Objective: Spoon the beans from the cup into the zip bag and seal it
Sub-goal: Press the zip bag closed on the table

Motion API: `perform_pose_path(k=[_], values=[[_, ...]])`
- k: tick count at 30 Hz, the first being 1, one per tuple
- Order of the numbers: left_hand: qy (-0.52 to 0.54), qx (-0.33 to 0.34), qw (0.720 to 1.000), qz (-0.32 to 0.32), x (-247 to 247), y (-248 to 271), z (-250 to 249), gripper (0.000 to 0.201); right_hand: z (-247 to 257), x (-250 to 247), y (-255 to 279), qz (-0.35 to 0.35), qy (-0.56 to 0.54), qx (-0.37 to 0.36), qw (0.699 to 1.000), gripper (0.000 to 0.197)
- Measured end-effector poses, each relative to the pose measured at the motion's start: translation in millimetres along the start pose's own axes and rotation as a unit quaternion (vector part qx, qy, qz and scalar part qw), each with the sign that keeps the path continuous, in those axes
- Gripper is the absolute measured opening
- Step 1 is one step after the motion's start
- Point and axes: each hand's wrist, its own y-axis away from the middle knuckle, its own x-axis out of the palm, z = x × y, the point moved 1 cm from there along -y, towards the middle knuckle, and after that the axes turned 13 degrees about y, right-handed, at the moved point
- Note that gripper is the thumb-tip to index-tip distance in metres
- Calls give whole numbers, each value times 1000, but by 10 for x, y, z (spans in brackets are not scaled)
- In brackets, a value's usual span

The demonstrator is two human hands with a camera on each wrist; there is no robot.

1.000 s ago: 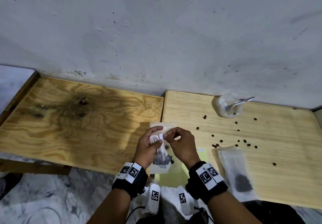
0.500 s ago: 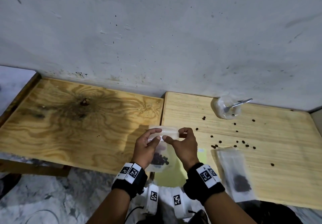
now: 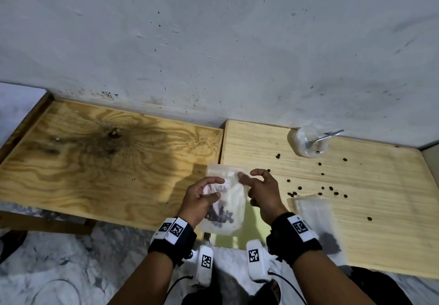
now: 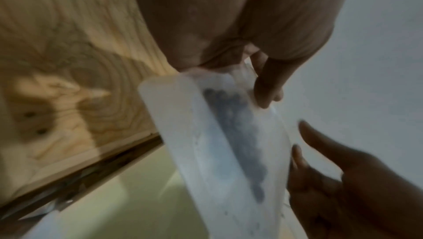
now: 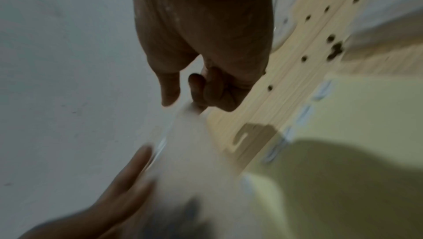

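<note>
A clear zip bag [image 3: 234,200] with dark beans at its bottom hangs above the table's front edge. My left hand [image 3: 218,188] pinches its upper left part between thumb and forefinger; the left wrist view shows the thumb pressed on the bag [image 4: 228,143]. My right hand [image 3: 247,174] hovers at the bag's upper right corner with loosely curled fingers and the thumb apart, holding nothing. A clear plastic cup [image 3: 306,143] with a metal spoon [image 3: 326,136] in it stands at the back right by the wall.
Several loose beans [image 3: 320,187] lie scattered on the right wooden board [image 3: 380,198]. A second clear bag [image 3: 316,219] holding beans lies near its front edge. A pale yellow-green surface [image 3: 251,224] shows below the held bag. The left plywood board [image 3: 95,162] carries a dark stain.
Both hands pinched the bag's top strip earlier. The right hand has now let go and drawn slightly right, and the bag hangs from the left hand alone.
</note>
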Motion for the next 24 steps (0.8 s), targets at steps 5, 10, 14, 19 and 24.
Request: perform_pose_path(k=[5,10,14,19,24], values=[[-10,-11,996,-89,-290,-93,145,43,-276,-386,-250,-72,76,15,994,9],[-25,-28,991,-125,-430,-197,264,49,-747,-385,-431,-60,238,-27,969,16],[-14,-42,991,-125,-414,-236,282,50,-907,-231,-462,-57,332,-52,940,22],[-30,-47,992,-112,-256,-233,233,51,-842,-185,-421,-62,384,-56,920,32],[-19,-61,995,-77,30,-231,197,51,-816,-279,-417,-55,307,-79,947,16]])
